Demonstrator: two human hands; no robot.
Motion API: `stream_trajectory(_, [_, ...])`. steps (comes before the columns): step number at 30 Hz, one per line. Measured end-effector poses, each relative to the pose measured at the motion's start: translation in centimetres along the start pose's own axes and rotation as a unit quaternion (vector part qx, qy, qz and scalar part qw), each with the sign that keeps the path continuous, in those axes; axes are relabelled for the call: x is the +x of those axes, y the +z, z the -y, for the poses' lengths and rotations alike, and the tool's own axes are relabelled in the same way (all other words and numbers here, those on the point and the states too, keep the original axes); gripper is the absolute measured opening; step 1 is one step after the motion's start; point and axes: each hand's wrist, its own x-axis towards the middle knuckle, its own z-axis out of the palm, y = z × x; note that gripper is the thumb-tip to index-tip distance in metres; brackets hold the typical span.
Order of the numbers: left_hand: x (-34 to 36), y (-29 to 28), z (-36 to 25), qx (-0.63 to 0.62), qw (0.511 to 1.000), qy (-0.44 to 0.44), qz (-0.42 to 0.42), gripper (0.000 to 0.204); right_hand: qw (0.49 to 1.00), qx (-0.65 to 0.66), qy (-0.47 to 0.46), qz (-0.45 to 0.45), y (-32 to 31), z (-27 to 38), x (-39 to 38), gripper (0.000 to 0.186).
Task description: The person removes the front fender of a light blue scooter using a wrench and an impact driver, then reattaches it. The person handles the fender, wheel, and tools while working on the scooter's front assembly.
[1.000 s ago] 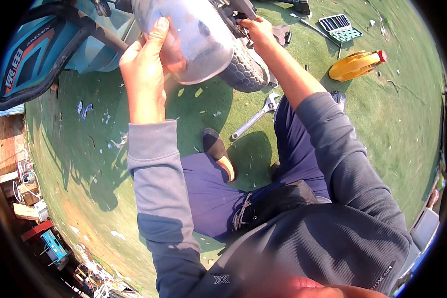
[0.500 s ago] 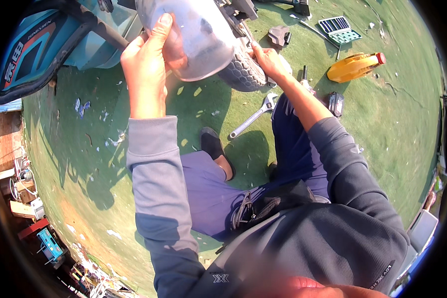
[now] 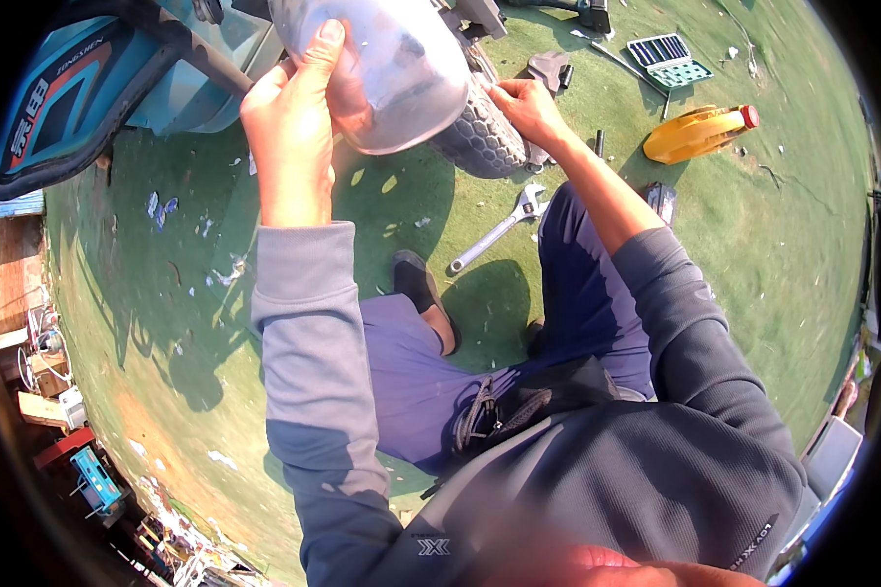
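Observation:
My left hand (image 3: 292,122) grips the lower edge of a smooth, silvery-grey mudguard (image 3: 416,73), thumb on its outer face and fingers behind. The mudguard curves over a front tyre (image 3: 485,137) with a honeycomb-like tread. At the right side of that wheel, my right hand (image 3: 536,110) is closed, with thumb and forefinger pinched near the metal fork; whatever sits between them is too small or hidden to name. On the green ground below the tyre lies an adjustable wrench (image 3: 499,233), its jaw toward my right knee.
A teal vehicle body with a black tube frame (image 3: 117,117) stands at upper left. To the right are a yellow jug (image 3: 690,137), an open socket set case (image 3: 668,61), a black battery pack (image 3: 661,203) and a dark plastic part (image 3: 550,68). Clutter lines the left edge.
The mudguard and my left hand have shifted slightly up and right. My right hand has moved a little along the wheel's side, still pinched.

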Motion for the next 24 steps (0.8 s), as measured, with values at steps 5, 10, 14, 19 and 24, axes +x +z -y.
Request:
stream_trajectory(5, [0.2,0.0,0.2,0.003,1.000,0.000,0.009,0.051,0.992,-0.124,-0.034,-0.012,-1.0,-0.1,1.5,0.042])
stream_trajectory(10, [0.5,-0.3,0.4,0.004,1.000,-0.011,-0.008,0.051,0.990,-0.121,-0.071,-0.019,-0.3,-0.7,1.5,0.043])
stream_trajectory(14, [0.0,-0.9,-0.1,0.013,1.000,-0.025,-0.011,0.049,0.996,-0.081,0.019,0.040,-0.8,1.9,-0.3,0.046])
stream_trajectory(19, [0.3,-0.4,0.1,0.003,1.000,-0.015,0.004,0.048,0.993,-0.107,-0.020,-0.038,-0.4,0.6,0.8,0.045])
stream_trajectory(24, [0.9,-1.2,1.0,0.015,1.000,0.008,0.000,0.048,0.997,-0.063,0.029,0.017,-0.3,1.3,0.4,0.048])
